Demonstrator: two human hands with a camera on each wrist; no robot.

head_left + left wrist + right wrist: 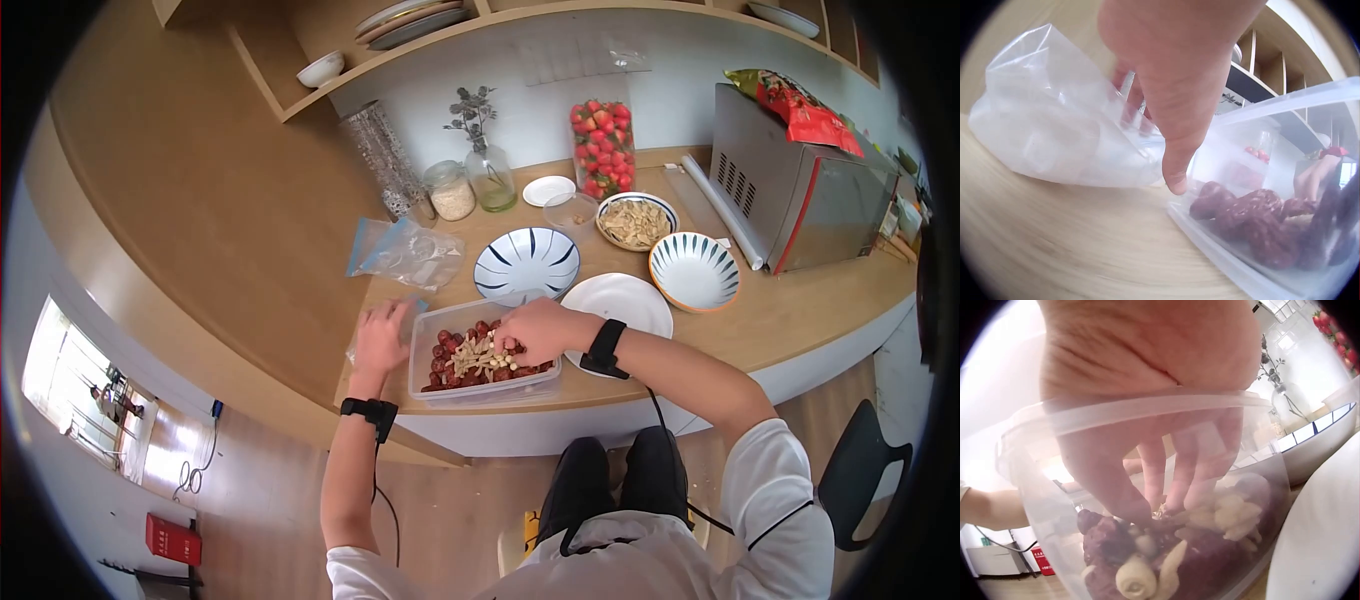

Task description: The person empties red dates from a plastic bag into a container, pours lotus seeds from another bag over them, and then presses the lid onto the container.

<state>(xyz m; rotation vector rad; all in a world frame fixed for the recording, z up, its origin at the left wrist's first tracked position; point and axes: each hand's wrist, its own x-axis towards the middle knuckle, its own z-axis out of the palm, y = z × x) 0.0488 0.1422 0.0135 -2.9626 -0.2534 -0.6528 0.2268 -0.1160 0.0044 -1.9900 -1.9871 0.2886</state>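
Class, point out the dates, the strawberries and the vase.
Dates (1269,240): left wrist view, one date's wrinkled skin.
Strawberries (603,148): head view, middle of the heap.
Vase (493,186): head view, its glass body.

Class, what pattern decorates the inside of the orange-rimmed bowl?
Blue-green, petal-like strokes on white; the bowl shows best in the head view.

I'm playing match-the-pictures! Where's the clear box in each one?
Head view: the box is just below the middle, the right hand reaching in.
Left wrist view: box at the right.
Right wrist view: box big in the middle.
Shared landmark: the dark red dates inside.
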